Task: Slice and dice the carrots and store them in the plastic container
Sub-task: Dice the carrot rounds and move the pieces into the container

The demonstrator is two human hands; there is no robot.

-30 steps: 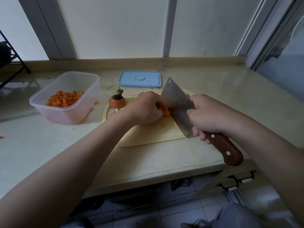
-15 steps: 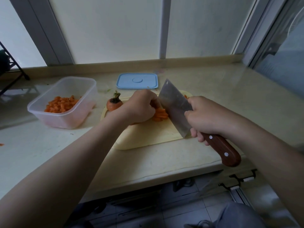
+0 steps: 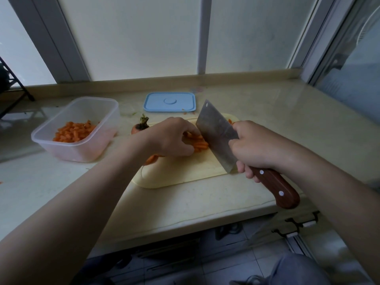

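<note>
- Nearest me, the right hand (image 3: 254, 149) is clenched round the cleaver (image 3: 218, 134), wooden handle pointing back right, blade running away to the left; it has barely shifted since a moment ago.
- The left hand (image 3: 172, 138) is curled over the carrot sticks (image 3: 198, 143) on the cutting board (image 3: 181, 173), as before.
- Farther left, the plastic container (image 3: 82, 128) holds diced carrot; its blue lid (image 3: 169, 101) lies behind.
</note>
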